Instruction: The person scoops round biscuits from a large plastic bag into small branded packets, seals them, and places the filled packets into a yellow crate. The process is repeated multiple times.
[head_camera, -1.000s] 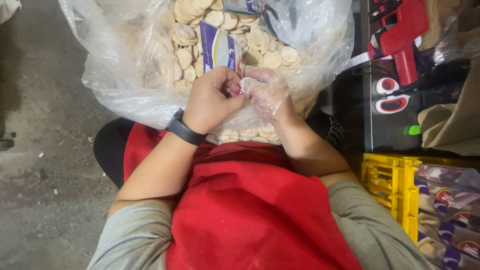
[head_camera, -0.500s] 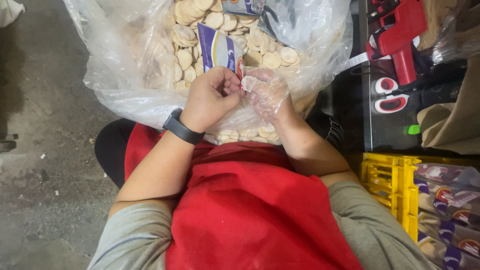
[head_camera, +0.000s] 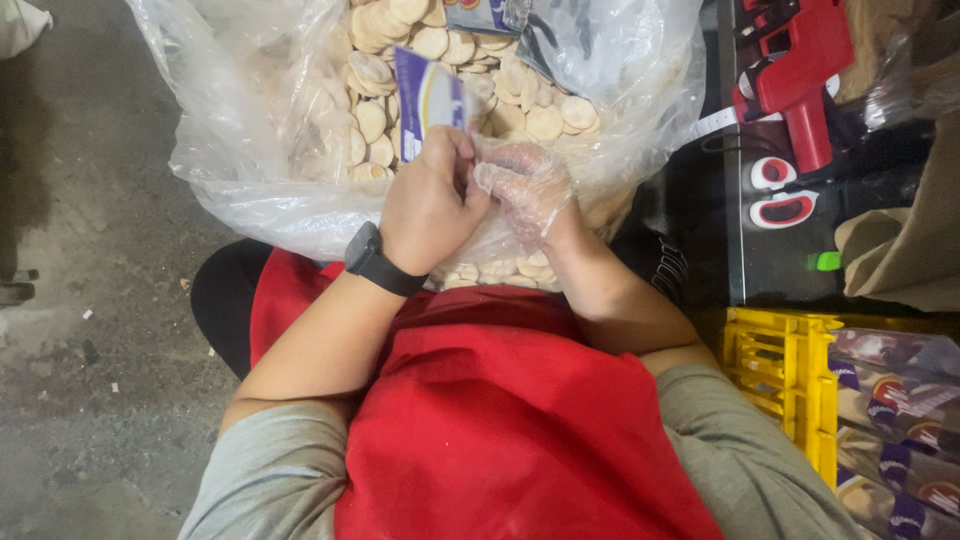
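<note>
My left hand, bare with a black watch on the wrist, grips a small blue and white packet by its lower edge. My right hand wears a thin clear plastic glove and pinches the same packet's edge, fingertips against the left hand. Both hands hover over a big clear plastic bag filled with several round pale biscuits.
A red apron covers my lap. A red labelling gun lies at the upper right on a dark surface. A yellow crate with wrapped packets stands at the lower right. Grey concrete floor lies left.
The packet has tilted a little and both hands have shifted slightly upward in view, still pressed together on it.
</note>
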